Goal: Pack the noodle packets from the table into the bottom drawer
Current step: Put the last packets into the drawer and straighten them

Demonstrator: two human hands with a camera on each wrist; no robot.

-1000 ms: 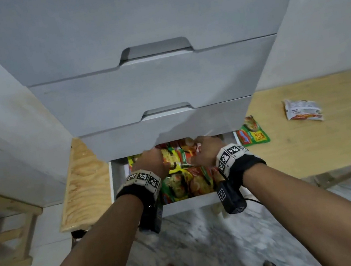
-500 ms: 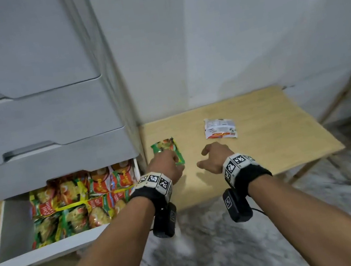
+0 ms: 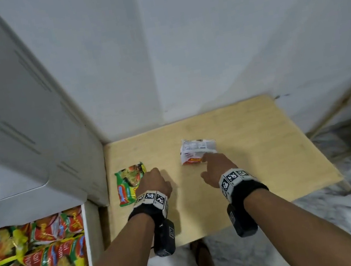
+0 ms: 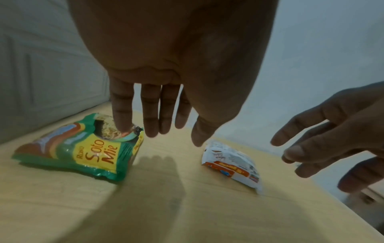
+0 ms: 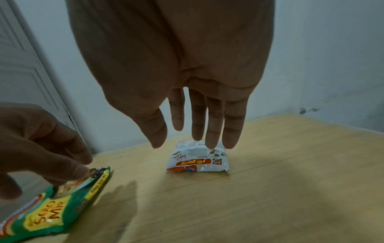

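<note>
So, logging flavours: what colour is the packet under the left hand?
Green with a yellow label, the noodle packet shows best in the left wrist view.

My arms are bare to the wrist, no sleeves. Round each wrist I wear a black padded band topped by a white strip of square black-and-white markers: left band (image 3: 149, 204), right band (image 3: 239, 182). Under each wrist hangs a small black camera box, the left camera box (image 3: 164, 239) bearing a square marker on its side, the right camera box (image 3: 241, 221) likewise. My left hand (image 3: 153, 181) and right hand (image 3: 216, 167) are ungloved.
</note>
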